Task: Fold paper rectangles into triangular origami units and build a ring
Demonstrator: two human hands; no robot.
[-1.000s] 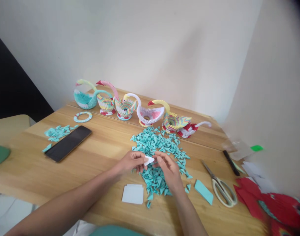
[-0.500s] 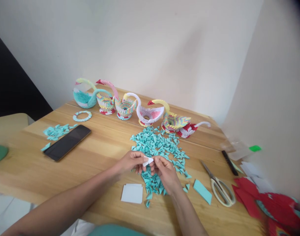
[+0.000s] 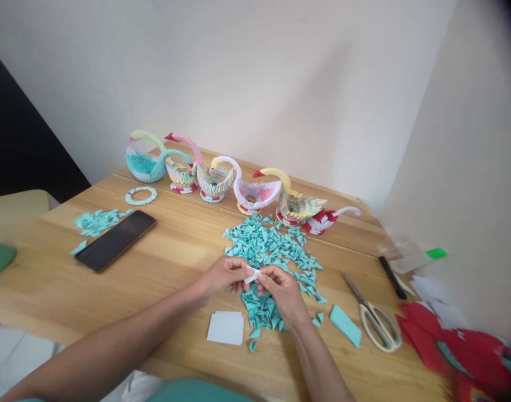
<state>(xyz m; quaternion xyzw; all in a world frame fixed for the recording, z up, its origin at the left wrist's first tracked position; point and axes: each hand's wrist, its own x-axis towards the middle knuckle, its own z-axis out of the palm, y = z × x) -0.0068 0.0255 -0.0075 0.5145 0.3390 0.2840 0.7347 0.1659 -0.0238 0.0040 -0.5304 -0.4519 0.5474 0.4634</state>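
A small folded piece of white paper [image 3: 252,275] is pinched between my two hands above the pile of teal folded paper triangles [image 3: 266,245]. My left hand [image 3: 228,273] grips its left side, thumb on top. On the other side, my right hand [image 3: 279,286] has thumb and forefinger closed on the paper's right end. Just below my left hand lies a stack of white paper rectangles [image 3: 225,328]. To the right of my right hand is a stack of teal paper strips [image 3: 345,325].
Several folded-paper swans [image 3: 258,195] line the table's back. At left are a paper ring [image 3: 140,195], a phone [image 3: 115,241] and more teal pieces [image 3: 97,222]. Scissors [image 3: 376,324], a black pen-like object [image 3: 391,277] and red paper [image 3: 423,335] lie at right.
My right thumb and fingers have shifted slightly left onto the white paper, covering more of its right end. Both hands otherwise stay in the same place.
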